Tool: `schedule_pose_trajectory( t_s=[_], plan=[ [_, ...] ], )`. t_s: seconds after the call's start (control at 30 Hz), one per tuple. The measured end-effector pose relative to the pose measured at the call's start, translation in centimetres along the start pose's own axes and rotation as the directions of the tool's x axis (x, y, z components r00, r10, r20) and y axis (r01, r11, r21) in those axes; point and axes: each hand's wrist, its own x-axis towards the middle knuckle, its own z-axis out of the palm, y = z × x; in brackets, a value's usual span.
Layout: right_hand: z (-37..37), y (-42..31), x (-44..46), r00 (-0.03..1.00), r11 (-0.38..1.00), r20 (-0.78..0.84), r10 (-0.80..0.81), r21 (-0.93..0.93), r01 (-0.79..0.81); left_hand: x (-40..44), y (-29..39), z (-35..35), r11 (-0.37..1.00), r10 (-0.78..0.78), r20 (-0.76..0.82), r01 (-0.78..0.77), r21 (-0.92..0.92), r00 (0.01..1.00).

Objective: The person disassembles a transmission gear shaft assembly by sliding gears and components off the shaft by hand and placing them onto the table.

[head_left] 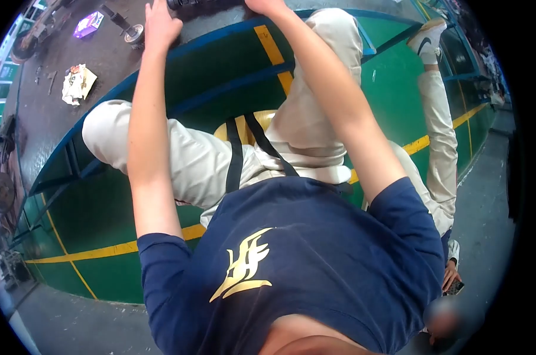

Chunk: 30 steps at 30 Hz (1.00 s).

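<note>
My left hand (161, 25) is at the top of the view, over the near edge of the dark worktop (111, 62). Its thumb stands apart from the other fingers, and I see nothing in its grasp. Just right of it lies a black ribbed cylindrical part (200, 5), cut off by the upper frame edge. On the other side of that part is my right hand (266, 5), whose fingers are out of frame. Left of my left hand sits a round metal part with a dark shaft (135, 36).
A purple box (88, 25) and a crumpled paper wrapper (77, 84) lie on the worktop. Its blue metal frame (96, 109) runs above my knees. At right, another person sits with legs stretched out, a hand (451, 277) on a phone-like object.
</note>
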Motion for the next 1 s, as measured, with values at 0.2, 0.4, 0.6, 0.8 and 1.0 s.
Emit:
schedule_pose_trajectory(
  t_s=[0.2, 0.4, 0.6, 0.8, 1.0],
  plan=[
    [1.0, 1.1, 2.4, 0.998, 0.989, 0.047, -0.035, -0.144, 0.042, 3.1, 0.3, -1.3, 0.940, -0.283, 0.277, 0.323, -0.111, 0.918],
    [0.5, 1.0, 3.0, 0.995, 0.987, 0.096, 0.004, -0.159, 0.012, 2.6, 3.5, -2.7, 0.946, -0.302, 0.188, 0.318, -0.063, 0.935],
    [-1.7, -1.2, 1.6, 1.000, 0.998, -0.012, -0.025, -0.060, 0.025, 1.4, 2.5, -1.5, 0.967, -0.209, 0.070, 0.217, -0.136, 0.976],
    [0.1, 0.1, -0.8, 0.990, 0.930, -0.033, -0.134, -0.350, 0.114, 0.1, 4.9, -4.3, 0.971, -0.224, 0.145, 0.234, -0.057, 0.964],
    [-0.8, -0.6, -1.7, 0.995, 0.950, -0.066, -0.069, -0.308, 0.045, -0.4, 4.8, -4.9, 0.985, -0.107, 0.073, 0.115, -0.126, 0.992]
  ],
)
